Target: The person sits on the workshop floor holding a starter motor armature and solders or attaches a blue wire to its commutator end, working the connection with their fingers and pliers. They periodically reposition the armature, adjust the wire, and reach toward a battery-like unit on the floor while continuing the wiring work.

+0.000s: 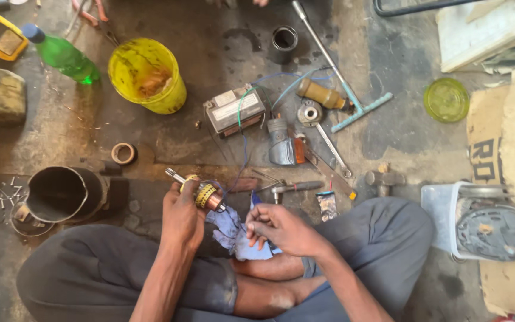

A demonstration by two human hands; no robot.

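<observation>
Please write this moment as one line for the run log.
left hand: holds motor armature | right hand: pinches blue cloth | nearby: hammer, yellow bucket | posture: seated on floor

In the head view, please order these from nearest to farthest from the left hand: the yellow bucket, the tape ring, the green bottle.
From the left hand, which holds a motor rotor:
1. Tape ring, on the floor just up and left.
2. Yellow bucket, farther up.
3. Green bottle, lying at the far upper left.
</observation>
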